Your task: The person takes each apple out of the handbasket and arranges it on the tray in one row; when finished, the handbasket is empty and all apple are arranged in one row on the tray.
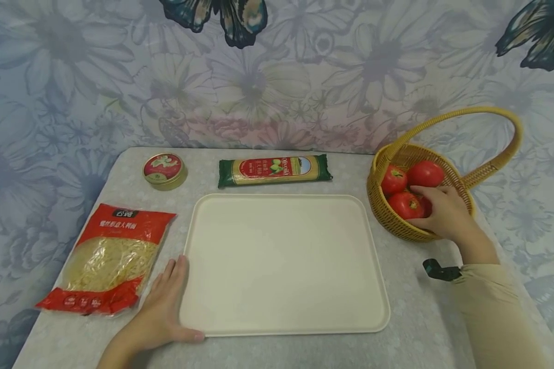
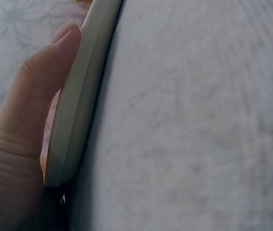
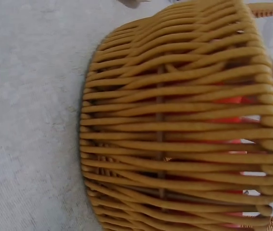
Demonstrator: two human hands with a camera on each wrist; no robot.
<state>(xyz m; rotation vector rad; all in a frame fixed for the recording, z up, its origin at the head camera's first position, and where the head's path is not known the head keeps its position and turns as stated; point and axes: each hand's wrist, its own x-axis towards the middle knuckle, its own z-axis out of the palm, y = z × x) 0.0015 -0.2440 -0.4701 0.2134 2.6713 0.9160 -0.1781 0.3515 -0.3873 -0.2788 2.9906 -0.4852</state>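
Note:
A cream tray [image 1: 283,264] lies flat in the middle of the table. At its near left corner rests my left hand [image 1: 163,305], fingers straight along the left side and thumb at the near edge. The left wrist view shows the thumb [image 2: 43,79] against the side of the tray [image 2: 76,103]. On the right, my right hand [image 1: 445,212] reaches inside a yellow woven basket [image 1: 399,229] and grips a tomato [image 1: 426,206], mostly hidden by the fingers. Several other tomatoes [image 1: 426,173] sit around it. Basket weave [image 3: 179,130] fills most of the right wrist view.
A red bag of spiral pasta [image 1: 111,256] lies left of the tray. Behind the tray is a green and gold pasta packet [image 1: 274,170], and at the back left stands a round tin [image 1: 164,171]. The basket's tall handle [image 1: 471,111] arches up at the right. Flowered cloth covers the background.

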